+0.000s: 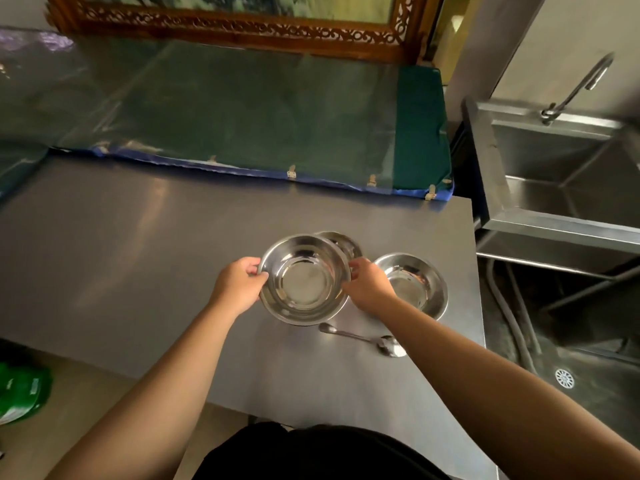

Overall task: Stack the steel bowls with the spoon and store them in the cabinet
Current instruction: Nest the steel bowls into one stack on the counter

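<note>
A steel bowl [304, 279] is held by its rim between both hands, tilted above the grey table [138, 254]: the left hand [238, 285] has its fingers closed on the left rim, the right hand [367, 285] on the right rim. A second bowl [343, 242] is partly hidden behind it; a third bowl [415, 284] stands to the right. A spoon [363, 339] lies on the table nearby. No writing or label can be read anywhere.

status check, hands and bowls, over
Left hand and right hand grip big bowl. Two bowls and spoon on table. Path clear.
</note>
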